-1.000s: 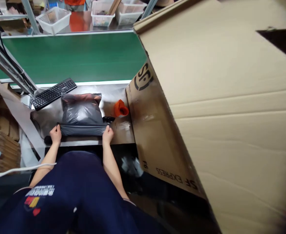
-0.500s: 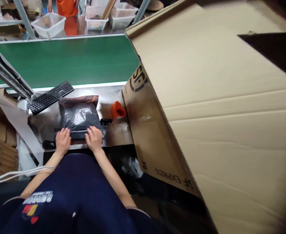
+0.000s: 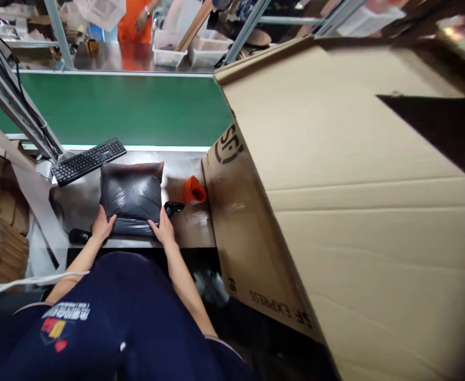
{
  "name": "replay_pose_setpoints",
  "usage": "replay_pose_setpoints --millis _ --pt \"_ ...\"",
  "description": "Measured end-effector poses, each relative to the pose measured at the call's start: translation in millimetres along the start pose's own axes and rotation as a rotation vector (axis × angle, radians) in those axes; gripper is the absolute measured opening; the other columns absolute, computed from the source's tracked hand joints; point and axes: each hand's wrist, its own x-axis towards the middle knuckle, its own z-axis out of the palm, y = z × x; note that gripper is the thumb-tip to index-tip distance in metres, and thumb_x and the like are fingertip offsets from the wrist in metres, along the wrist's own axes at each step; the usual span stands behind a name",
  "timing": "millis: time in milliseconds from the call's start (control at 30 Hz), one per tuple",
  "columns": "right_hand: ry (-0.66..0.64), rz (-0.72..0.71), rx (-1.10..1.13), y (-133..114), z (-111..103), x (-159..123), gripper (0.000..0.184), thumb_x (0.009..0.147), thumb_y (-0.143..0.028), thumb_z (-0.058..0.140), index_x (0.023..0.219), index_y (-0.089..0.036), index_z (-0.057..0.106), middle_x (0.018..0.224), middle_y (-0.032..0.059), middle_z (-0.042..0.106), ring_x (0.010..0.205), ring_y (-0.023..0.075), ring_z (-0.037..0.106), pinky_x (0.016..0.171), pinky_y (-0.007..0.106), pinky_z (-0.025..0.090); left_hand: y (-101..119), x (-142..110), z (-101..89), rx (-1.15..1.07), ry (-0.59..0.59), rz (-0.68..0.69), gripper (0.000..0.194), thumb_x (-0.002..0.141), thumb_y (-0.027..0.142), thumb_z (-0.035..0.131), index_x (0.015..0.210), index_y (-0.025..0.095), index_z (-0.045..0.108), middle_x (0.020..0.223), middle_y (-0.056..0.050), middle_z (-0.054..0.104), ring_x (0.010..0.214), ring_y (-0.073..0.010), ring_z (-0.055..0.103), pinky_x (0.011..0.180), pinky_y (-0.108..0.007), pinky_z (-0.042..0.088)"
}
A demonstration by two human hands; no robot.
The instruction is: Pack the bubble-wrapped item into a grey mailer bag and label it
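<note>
While the left hand (image 3: 102,225) and right hand (image 3: 163,228) pinch the near corners of the black plastic mailer (image 3: 131,197), thumbs on top and fingers along its sides, it lies on the metal worktop (image 3: 73,203). Even pressure from both thumbs would, I'd judge, keep its near fold flat and straight — no puckers. I count one mailer, one keyboard (image 3: 89,161), one mouse (image 3: 79,236) and one big SF Express carton (image 3: 375,248) — two hands at work.
</note>
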Motion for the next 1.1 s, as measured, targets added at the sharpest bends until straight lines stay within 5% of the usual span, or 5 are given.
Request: replay_pose_setpoints --millis 233,400,600,933,1100 --pt "0.206 0.034 -0.206 -4 -27 4 0.081 0.103 -0.058 0.038 0.166 -0.008 0.031 0.174 0.0266 0.022 0.162 0.0455 0.018 0.125 0.075 0.021 35 8 -49.0 0.215 0.295 0.062 0.078 0.107 0.051 0.036 0.164 -0.002 0.029 0.169 -0.033 0.030 0.159 -0.0475 0.028 0.126 -0.071 0.025" --pt "0.324 -0.121 -0.214 -47 8 14 0.069 0.095 -0.067 0.042 0.157 -0.039 0.052 0.171 0.0141 0.037 0.157 0.0538 0.028 0.107 0.091 0.028 96 7 -22.4 0.252 0.152 0.387 0.068 0.104 0.058 0.046 0.164 0.027 0.041 0.174 -0.017 0.032 0.160 -0.0488 0.023 0.117 -0.086 0.022" --pt "0.423 -0.244 0.047 -61 4 64 0.074 0.091 -0.074 0.039 0.157 -0.044 0.050 0.163 0.0157 0.049 0.153 0.0539 0.036 0.106 0.095 0.027 78 7 -11.0 0.173 0.198 0.299 0.077 0.100 0.050 0.057 0.168 0.025 0.029 0.176 -0.018 0.021 0.164 -0.0399 0.019 0.126 -0.076 0.022" --pt "0.065 -1.047 0.439 -495 -70 240 0.034 0.100 -0.037 0.053 0.110 -0.019 0.080 0.114 0.0120 0.078 0.109 0.0237 0.071 0.103 0.038 0.057 30 -85 -81.3 -0.024 0.721 0.160 0.056 0.104 0.029 0.048 0.160 0.028 0.047 0.167 -0.011 0.046 0.152 -0.0254 0.048 0.122 -0.050 0.049" --pt "0.049 -1.181 0.476 -607 -62 268 0.036 0.096 -0.027 0.062 0.127 -0.012 0.074 0.127 0.0116 0.072 0.124 0.0209 0.063 0.115 0.036 0.047 -7 -100 -68.0 -0.213 0.944 0.094 0.048 0.099 0.026 0.053 0.144 0.039 0.065 0.151 -0.004 0.065 0.133 -0.0235 0.067 0.104 -0.037 0.064"
